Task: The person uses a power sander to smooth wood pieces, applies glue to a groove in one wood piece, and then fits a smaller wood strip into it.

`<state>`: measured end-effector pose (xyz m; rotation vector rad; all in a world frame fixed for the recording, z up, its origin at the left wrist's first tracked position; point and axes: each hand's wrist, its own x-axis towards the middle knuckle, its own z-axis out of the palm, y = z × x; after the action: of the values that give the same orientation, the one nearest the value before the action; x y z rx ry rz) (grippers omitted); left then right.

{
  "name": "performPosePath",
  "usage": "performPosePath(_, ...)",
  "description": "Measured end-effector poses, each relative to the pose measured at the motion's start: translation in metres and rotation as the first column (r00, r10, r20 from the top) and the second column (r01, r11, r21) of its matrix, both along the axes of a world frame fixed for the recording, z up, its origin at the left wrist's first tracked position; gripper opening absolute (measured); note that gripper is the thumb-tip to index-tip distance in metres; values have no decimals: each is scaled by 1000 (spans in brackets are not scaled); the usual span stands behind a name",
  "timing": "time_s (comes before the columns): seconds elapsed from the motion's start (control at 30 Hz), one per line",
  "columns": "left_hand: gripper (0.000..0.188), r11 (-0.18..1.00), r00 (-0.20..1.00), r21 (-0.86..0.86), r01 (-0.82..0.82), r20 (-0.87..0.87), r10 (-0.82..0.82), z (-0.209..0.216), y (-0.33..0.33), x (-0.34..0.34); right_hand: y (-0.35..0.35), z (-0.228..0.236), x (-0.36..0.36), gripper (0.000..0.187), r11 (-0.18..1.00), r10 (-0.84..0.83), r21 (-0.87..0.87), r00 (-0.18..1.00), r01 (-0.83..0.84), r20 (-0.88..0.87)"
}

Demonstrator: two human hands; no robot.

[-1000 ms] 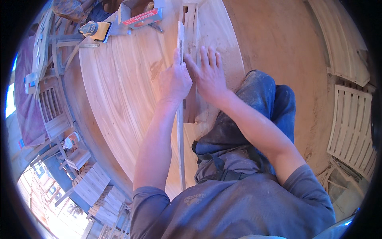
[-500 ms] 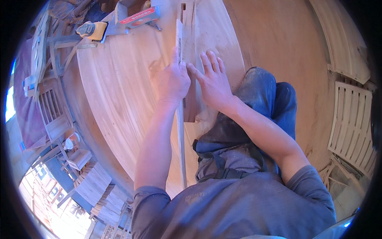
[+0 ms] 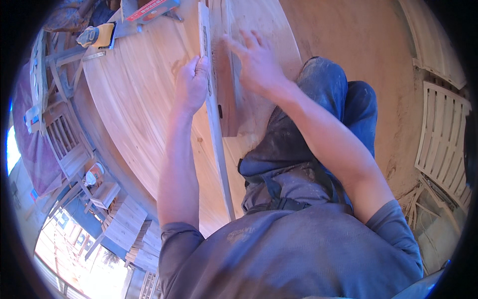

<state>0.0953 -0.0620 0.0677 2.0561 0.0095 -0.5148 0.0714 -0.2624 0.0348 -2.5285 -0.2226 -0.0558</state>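
My left hand is gripping the wooden strip, seemingly to steady it, between the worktop side edges, while my right hand is hanging open-fingered nearer the right edge.

A broad, curved-edged wooden tabletop carries a darker board and, farther off, a red-sided box.

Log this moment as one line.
left grip: holding slim wooden strip; right grip: open, right of strip; below: curved-edged wooden panel; upper left: yellow sander
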Motion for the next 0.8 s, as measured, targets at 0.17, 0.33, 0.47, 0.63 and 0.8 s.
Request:
performPosePath(0.17,45,995,996,97,31,78,-39,4,-8,0,5,-1,5,64,992,38,-125,997,-29,71)
performPosePath(0.33,47,994,991,108,15,134,-30,1,-8,-1,16,10,-30,58,998,31,-65,997,-27,73)
performPosePath(0.47,46,989,995,143,25,95,-39,1,-6,0,18,15,-45,55,990,80,-126,994,-70,77)
performPosePath(0.63,44,992,993,126,23,116,-38,9,-15,-1,13,9,-30,58,991,68,-119,992,-55,109)
performPosePath(0.8,41,993,991,121,14,128,-29,-3,-7,-2,11,17,-37,61,989,97,-120,992,-86,86)
